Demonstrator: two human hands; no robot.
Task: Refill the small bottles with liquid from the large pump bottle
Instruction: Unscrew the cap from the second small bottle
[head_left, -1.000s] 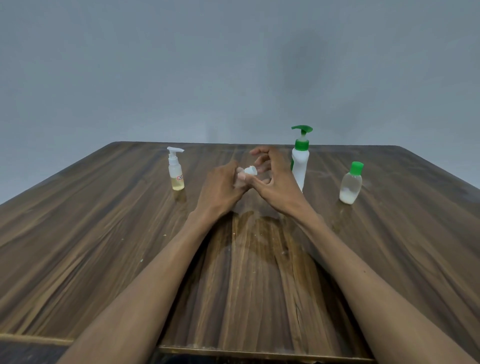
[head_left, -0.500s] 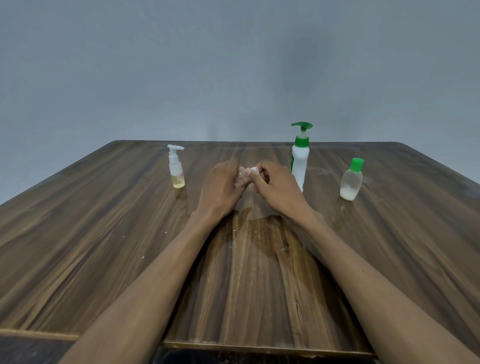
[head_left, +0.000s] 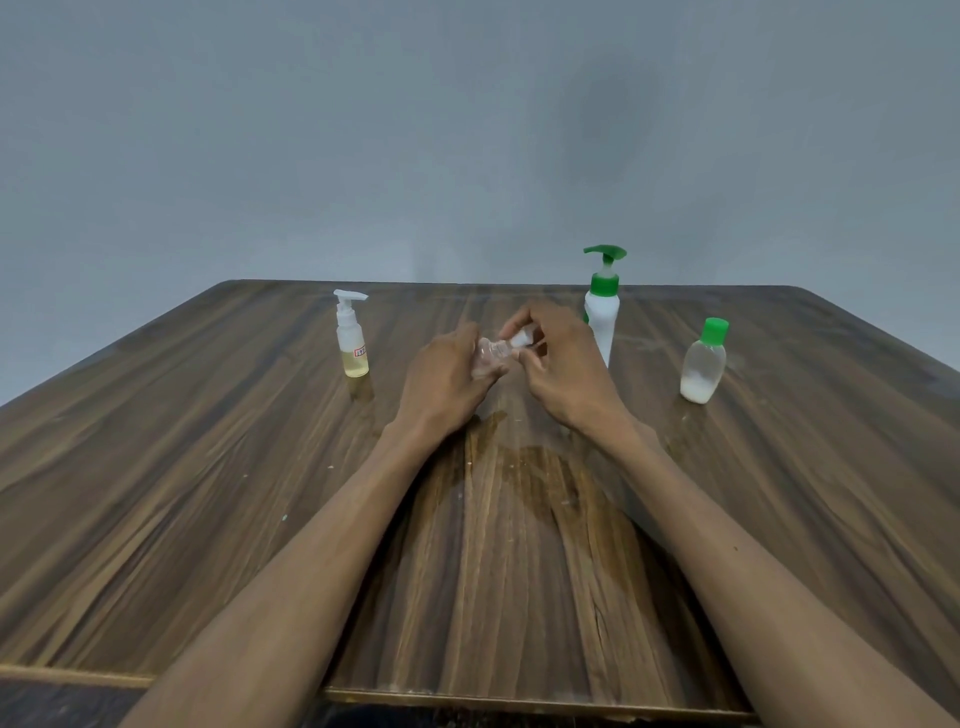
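The head view showed, at frame centre above the surface (head_left: 519, 571), the left hand (head_left: 447, 379) gripping a small clear bottle (head_left: 488, 356) while the right hand (head_left: 561, 374) pinched its white cap (head_left: 521, 340), which might slip and roll away if loosened carelessly.

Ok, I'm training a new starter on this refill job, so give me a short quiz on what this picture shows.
1. True or false: the large pump bottle stands upright, untouched.
2. Which hand pinches the white cap of the small clear bottle? A left hand, B right hand
3. Fill in: the bottle with the white pump holds ___ liquid.

Key: 1 true. 2 B; the left hand grips the body. 3 yellowish.
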